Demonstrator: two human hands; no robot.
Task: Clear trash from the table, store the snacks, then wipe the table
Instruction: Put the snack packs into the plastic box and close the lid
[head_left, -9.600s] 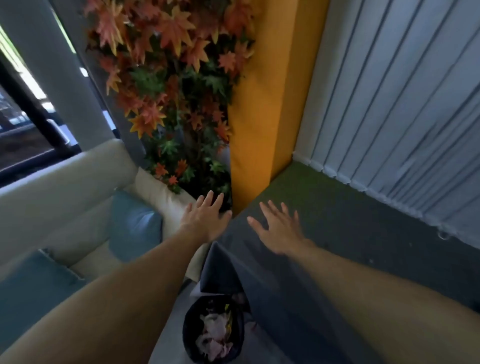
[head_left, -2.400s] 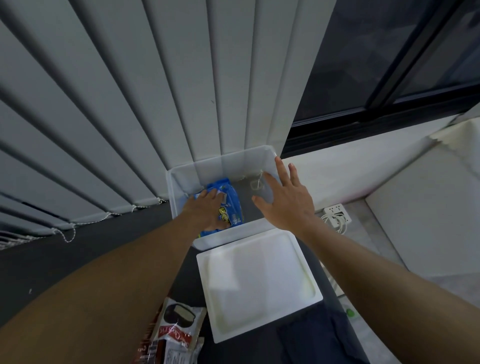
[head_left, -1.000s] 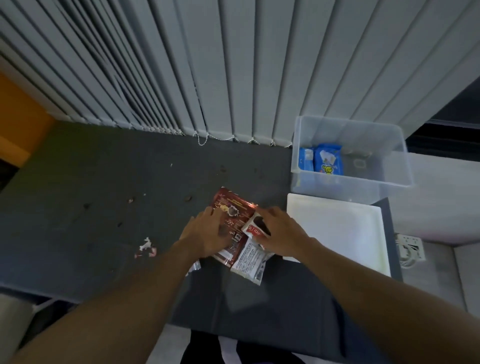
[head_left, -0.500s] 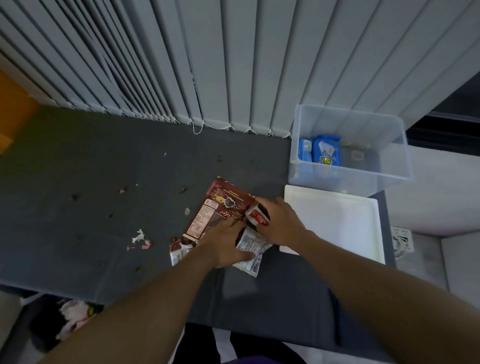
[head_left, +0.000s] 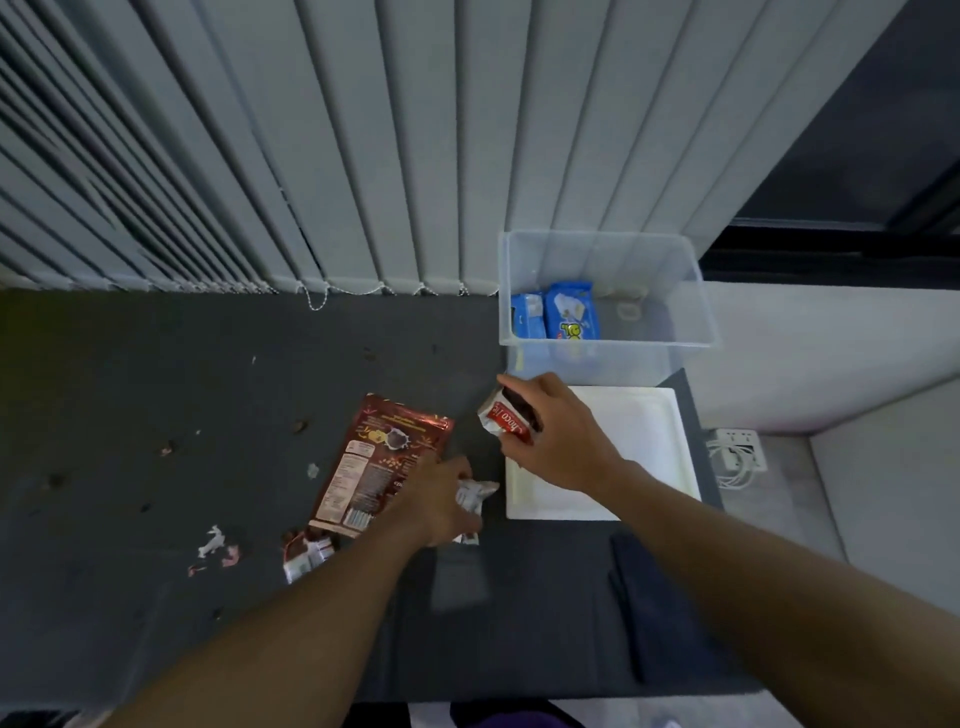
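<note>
Both hands hold wrappers: right hand curls round a red packet, bin just beyond; left hand clutches a white wrapper, brown bag beside it.

The clear bin stands open on top; the white lid lies flat just before it.

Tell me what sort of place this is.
Probably an office lounge or break corner: vertical blinds behind a dark table, a clear bin holding snacks, and a power strip on the floor.
</note>
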